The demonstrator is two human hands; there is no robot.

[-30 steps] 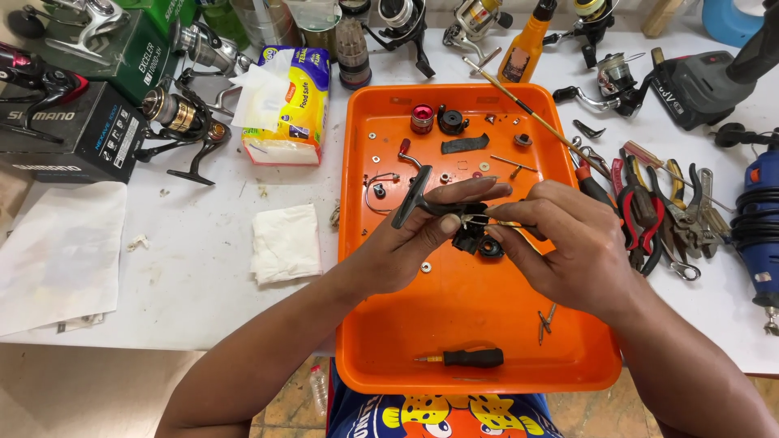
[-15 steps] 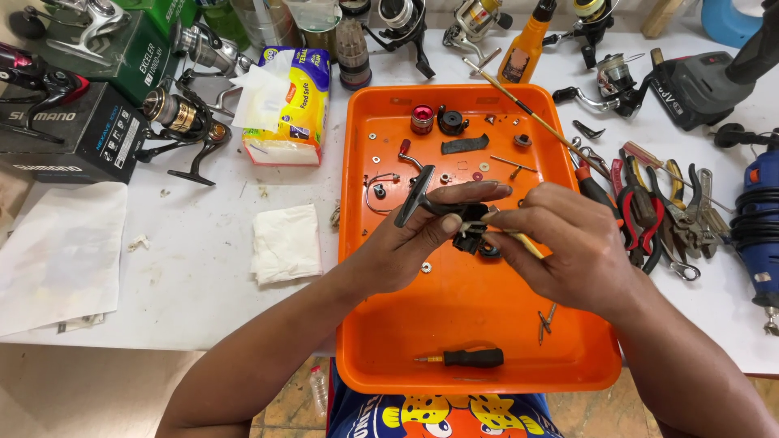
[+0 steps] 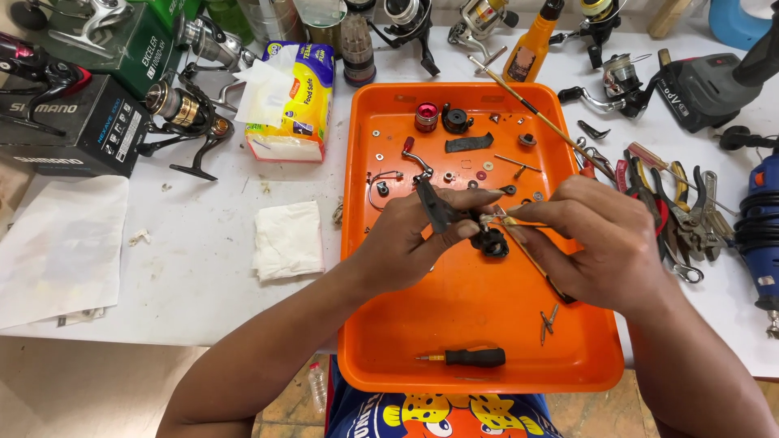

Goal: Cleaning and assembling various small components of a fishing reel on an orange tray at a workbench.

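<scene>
Your left hand (image 3: pixel 406 243) is curled over the middle of the orange tray (image 3: pixel 479 357), thumb and fingers pinched on a black reel part (image 3: pixel 442 212) whose handle arm sticks up and away from you. The dark round end of that part (image 3: pixel 490 242) hangs just below your fingertips, between both hands and clear of the tray floor as far as you can see. Your right hand (image 3: pixel 596 243) comes in from the right, fingers pressed together on a thin metal tool (image 3: pixel 507 219), its tip touching the reel part right beside your left thumb. Loose washers and screws (image 3: pixel 487 170) lie scattered on the tray beyond your hands. A small black-handled screwdriver (image 3: pixel 466 356) rests near the tray's front edge, well apart from both hands. Pliers (image 3: pixel 673 211) sit off the tray to your right.
</scene>
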